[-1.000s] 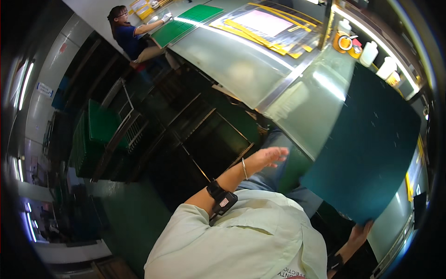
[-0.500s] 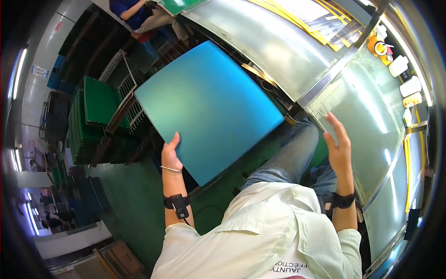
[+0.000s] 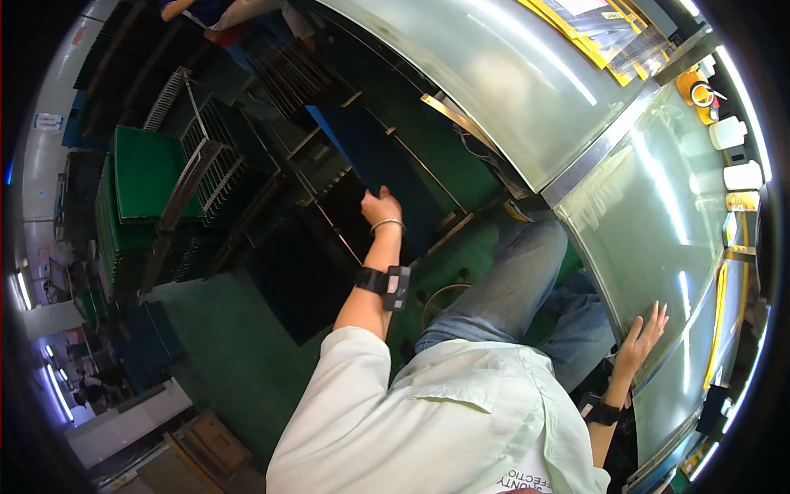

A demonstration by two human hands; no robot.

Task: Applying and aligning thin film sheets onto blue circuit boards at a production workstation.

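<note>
One left hand (image 3: 380, 207) grips dark sheet (image 3: 374, 160) among racks (image 3: 206, 165).

Glossy steel table (image 3: 527, 90), yellow-edged sheets (image 3: 601, 33) and white bottles (image 3: 732, 152) on top.

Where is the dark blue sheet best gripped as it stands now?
At its near lower edge, from the person's side, where the left hand already pinches it. The dark blue sheet is thin, flat and tilted away into the rack, so only that edge is free.
</note>
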